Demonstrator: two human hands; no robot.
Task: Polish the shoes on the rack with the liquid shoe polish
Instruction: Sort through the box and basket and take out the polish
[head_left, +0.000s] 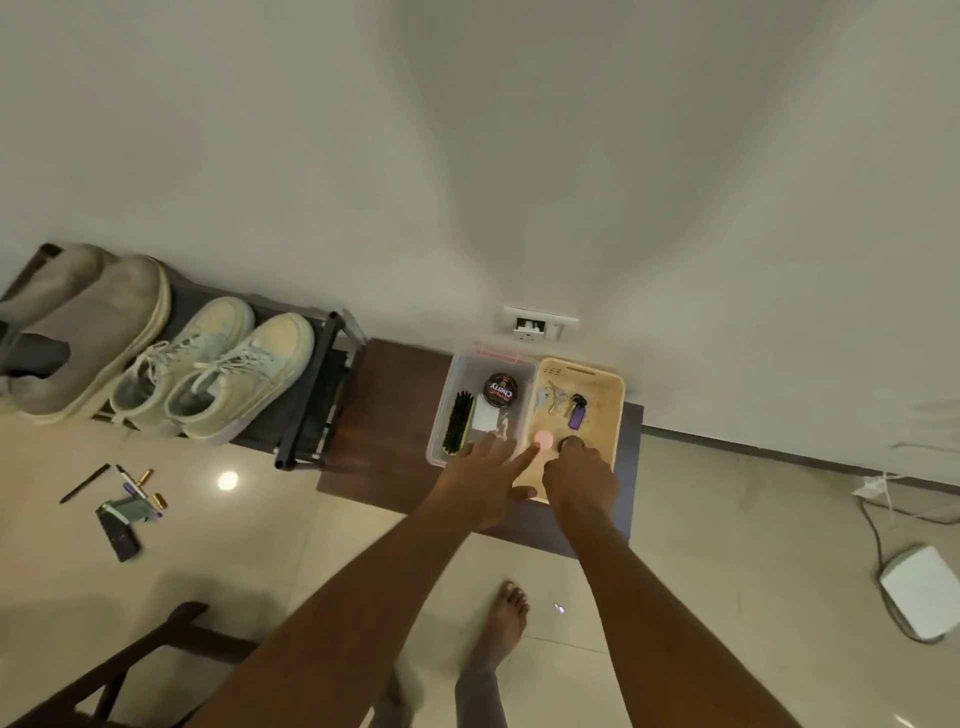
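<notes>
A pair of pale laced sneakers (234, 374) and a pair of grey slip-on shoes (88, 332) stand on the dark shoe rack (322, 395) at the left. My right hand (582, 480) reaches into the beige basket (619, 410) and grips a dark round-capped bottle (570, 443), mostly hidden under my fingers. My left hand (480, 483) lies with straight fingers over the front edge of the clear plastic box (440, 415), its fingertips next to a pink round item (544, 439). The box holds a black brush (458, 423), a Cherry polish tin (500, 389) and a white pad.
Box and basket sit on a low dark wooden table (384, 415) against the wall. Keys (550, 400) and a purple tag lie in the basket. Pens, batteries and a remote (124, 509) are scattered on the floor. A chair (130, 665) stands at bottom left, a white device (919, 592) with cable at right.
</notes>
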